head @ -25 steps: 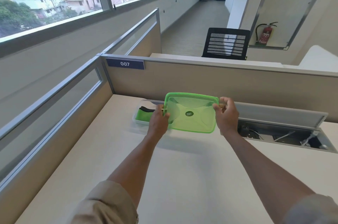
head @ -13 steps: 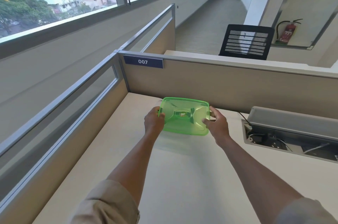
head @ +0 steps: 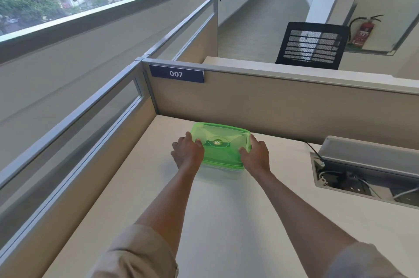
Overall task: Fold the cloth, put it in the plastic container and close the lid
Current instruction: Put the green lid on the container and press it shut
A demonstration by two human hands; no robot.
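Note:
A translucent green lid (head: pixel 221 144) lies flat on top of the clear plastic container (head: pixel 224 167), which rests on the desk near the back partition. Only a thin strip of the container shows under the lid's near edge. My left hand (head: pixel 187 153) grips the lid's left end, thumb on top. My right hand (head: pixel 255 155) grips its right end the same way. The cloth is hidden beneath the lid.
The beige desk (head: pixel 215 221) is walled by a partition (head: pixel 272 107) at the back with a "007" plate (head: pixel 176 73) and a glazed partition on the left. An open cable tray (head: pixel 367 178) with wires sits to the right. A black chair (head: pixel 311 46) stands beyond.
The lid was held tilted up beside the open container, with the dark cloth showing inside. Both hands carried it left and down; it now lies flat over the container.

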